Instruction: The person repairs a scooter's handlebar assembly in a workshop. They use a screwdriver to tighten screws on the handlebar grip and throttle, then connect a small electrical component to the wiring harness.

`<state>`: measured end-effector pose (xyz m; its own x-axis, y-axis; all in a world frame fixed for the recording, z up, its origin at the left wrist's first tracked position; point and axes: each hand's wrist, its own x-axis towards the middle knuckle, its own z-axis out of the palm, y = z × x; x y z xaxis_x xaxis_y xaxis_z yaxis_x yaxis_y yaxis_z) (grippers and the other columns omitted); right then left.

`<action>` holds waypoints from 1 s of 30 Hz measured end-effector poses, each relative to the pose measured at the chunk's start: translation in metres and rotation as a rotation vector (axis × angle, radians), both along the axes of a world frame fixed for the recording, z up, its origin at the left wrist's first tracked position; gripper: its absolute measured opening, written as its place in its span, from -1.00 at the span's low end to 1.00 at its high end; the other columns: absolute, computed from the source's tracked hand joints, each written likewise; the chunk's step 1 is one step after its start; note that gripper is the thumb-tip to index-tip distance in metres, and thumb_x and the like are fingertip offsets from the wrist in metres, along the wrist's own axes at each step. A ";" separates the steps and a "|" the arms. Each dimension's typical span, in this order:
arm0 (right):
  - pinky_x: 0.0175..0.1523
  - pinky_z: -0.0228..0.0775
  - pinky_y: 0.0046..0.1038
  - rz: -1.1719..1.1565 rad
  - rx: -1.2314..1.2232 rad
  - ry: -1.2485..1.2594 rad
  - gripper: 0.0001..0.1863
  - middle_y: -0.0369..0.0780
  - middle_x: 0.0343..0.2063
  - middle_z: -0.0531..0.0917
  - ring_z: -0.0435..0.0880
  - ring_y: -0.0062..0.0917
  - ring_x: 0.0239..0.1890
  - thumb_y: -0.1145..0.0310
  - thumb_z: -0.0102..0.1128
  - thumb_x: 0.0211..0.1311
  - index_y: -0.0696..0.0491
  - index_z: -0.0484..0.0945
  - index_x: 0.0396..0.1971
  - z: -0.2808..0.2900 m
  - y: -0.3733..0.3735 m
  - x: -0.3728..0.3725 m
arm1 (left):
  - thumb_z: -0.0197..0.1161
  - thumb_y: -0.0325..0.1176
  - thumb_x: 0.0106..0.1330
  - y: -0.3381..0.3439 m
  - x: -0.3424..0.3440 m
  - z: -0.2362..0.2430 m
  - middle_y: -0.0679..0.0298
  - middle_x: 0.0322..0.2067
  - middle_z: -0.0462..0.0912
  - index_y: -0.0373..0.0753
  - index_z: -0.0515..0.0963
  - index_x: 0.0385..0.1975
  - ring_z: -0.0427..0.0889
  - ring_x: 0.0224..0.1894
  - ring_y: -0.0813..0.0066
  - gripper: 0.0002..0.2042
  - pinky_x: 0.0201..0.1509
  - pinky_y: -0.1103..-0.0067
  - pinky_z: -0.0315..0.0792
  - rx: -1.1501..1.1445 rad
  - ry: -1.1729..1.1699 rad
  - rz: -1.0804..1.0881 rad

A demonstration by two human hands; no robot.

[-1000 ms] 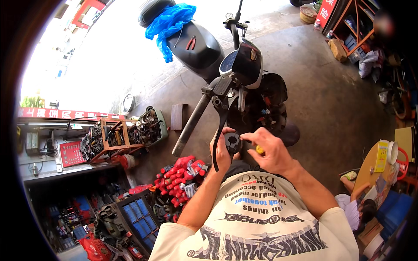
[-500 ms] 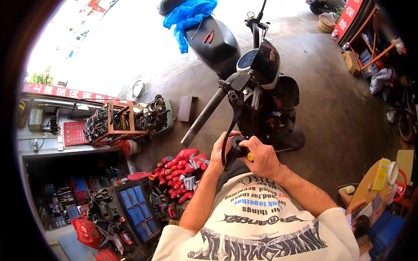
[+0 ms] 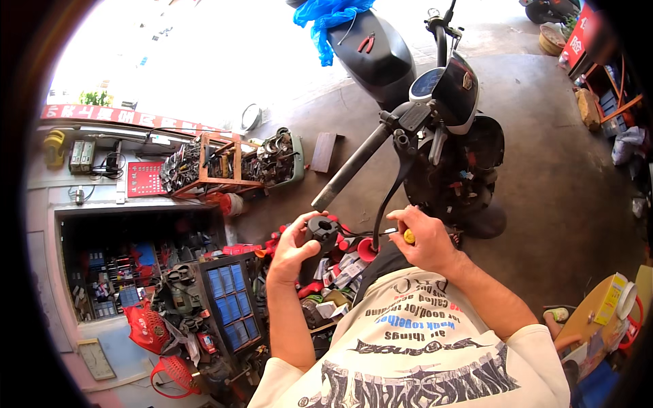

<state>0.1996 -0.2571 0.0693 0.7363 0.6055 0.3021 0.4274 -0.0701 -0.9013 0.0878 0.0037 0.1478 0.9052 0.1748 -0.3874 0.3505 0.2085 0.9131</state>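
A black throttle grip (image 3: 321, 230) with a round hole in its end is in my left hand (image 3: 291, 257), fingers and thumb wrapped around it. A dark cable trails from it toward the scooter. My right hand (image 3: 431, 243) is closed on a screwdriver (image 3: 409, 236) with a yellow handle, its thin shaft pointing left toward the grip but apart from it. Just beyond both hands stands an electric scooter (image 3: 452, 95). Its bare handlebar end (image 3: 354, 165) points at my left hand, and a black brake lever (image 3: 394, 187) curves down between my hands.
Red-handled pliers (image 3: 366, 43) and a blue plastic bag (image 3: 333, 20) lie on the scooter seat. Left are a wooden rack (image 3: 219, 163) of parts and a blue-drawer cabinet (image 3: 228, 299). A wooden block (image 3: 324, 152) sits on the floor. A round-edged table (image 3: 590, 319) stands right.
My left hand has moved left and away from the brake lever with the throttle grip. My right hand, with the screwdriver, is now apart from it. The view has shifted left.
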 end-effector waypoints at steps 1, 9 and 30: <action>-0.44 0.42 -0.38 -0.004 0.006 0.013 -0.63 -0.23 -0.49 0.51 0.59 -0.39 -0.53 0.54 0.37 0.02 0.08 0.51 -0.13 -0.002 -0.001 0.000 | 0.59 0.00 -0.03 -0.003 0.006 0.016 0.27 -0.05 0.60 -0.39 0.38 0.19 0.60 -0.02 0.54 -0.16 0.14 0.58 0.45 0.090 0.026 0.011; -0.43 0.41 -0.39 -0.036 0.047 0.097 -0.69 -0.22 -0.49 0.52 0.59 -0.40 -0.53 0.56 0.35 0.04 0.09 0.53 -0.18 -0.010 -0.007 -0.004 | 0.57 -0.09 0.04 0.005 0.038 0.065 0.32 -0.15 0.59 -0.40 0.36 0.23 0.55 -0.16 0.66 -0.19 -0.02 0.68 0.44 0.228 0.069 -0.133; -0.38 0.45 -0.38 0.017 0.107 0.143 -0.76 -0.17 -0.45 0.56 0.64 -0.35 -0.48 0.58 0.35 0.05 0.12 0.53 -0.26 -0.021 -0.008 0.006 | 0.54 -0.25 0.08 -0.013 0.056 0.097 0.31 -0.12 0.59 -0.37 0.38 0.23 0.56 -0.14 0.65 -0.28 0.00 0.65 0.46 0.306 0.289 -0.190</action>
